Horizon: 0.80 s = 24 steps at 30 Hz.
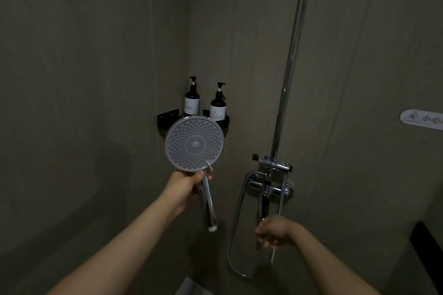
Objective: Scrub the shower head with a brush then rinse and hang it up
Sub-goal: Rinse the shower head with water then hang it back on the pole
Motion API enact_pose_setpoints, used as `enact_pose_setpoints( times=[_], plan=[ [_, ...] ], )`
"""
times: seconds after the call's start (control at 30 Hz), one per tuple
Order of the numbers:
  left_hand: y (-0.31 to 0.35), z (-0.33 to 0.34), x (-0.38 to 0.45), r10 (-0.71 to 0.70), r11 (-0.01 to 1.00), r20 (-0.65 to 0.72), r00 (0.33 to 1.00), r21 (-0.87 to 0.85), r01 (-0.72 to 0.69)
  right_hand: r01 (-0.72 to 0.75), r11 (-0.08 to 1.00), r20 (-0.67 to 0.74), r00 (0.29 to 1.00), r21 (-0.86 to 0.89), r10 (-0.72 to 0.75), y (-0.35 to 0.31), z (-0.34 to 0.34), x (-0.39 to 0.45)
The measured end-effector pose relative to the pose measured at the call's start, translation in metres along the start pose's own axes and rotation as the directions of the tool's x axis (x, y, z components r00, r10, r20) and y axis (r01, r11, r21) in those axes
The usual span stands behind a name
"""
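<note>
Fingers (191,178) of the left hand (185,187) are wrapped closed around the neck of the round chrome shower head (194,143), just under its grey nozzle-dotted face, which is raised and turned toward the camera in front of the shower's corner; its shiny handle points down below the fist. Fingers of the right hand (273,231) are curled shut around a thin pale stick-like handle (272,255) that pokes out beneath the fist; whether this is the brush cannot be told, since no bristles show. Dull grey wall panels (84,67) fill most of the view. A tall chrome riser pipe (291,62) runs up the right-hand wall from the chrome mixer valve (269,187), which sits just above the right hand. A silver flexible hose (233,230) loops down from the valve, left of that hand. Behind the shower head, a black corner shelf (167,116) carries two dark pump bottles with white labels (191,100). A small white wall sign (423,119) sits at the far right.
</note>
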<state>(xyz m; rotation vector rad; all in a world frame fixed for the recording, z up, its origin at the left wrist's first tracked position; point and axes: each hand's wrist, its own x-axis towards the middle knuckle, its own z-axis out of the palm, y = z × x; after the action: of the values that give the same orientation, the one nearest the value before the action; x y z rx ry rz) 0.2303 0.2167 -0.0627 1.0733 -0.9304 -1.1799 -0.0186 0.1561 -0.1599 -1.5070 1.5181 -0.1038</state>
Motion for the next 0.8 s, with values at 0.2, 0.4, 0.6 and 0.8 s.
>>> enact_pose_setpoints(
  times=[0.2, 0.4, 0.6, 0.8],
  plan=[
    [-0.019, 0.044, -0.003, 0.0, 0.978, -0.168, 0.986, -0.206, -0.036, -0.154, 0.983, -0.088, 0.985, -0.1, 0.145, 0.06, -0.068, 0.026],
    [-0.041, 0.056, -0.024, -0.023, 0.983, -0.293, 0.956, -0.181, -0.032, 0.156, 0.926, -0.069, 0.979, -0.345, -0.191, 0.055, -0.072, 0.085],
    [-0.04, 0.058, -0.025, 0.015, 0.989, -0.356, 0.934, -0.131, -0.066, 0.317, 0.88, 0.028, 0.944, -0.354, -0.329, 0.017, -0.069, 0.144],
    [-0.033, 0.078, -0.003, 0.045, 0.989, -0.348, 0.936, -0.119, -0.091, 0.332, 0.871, 0.068, 0.941, -0.362, -0.33, 0.015, -0.075, 0.178]
  ],
)
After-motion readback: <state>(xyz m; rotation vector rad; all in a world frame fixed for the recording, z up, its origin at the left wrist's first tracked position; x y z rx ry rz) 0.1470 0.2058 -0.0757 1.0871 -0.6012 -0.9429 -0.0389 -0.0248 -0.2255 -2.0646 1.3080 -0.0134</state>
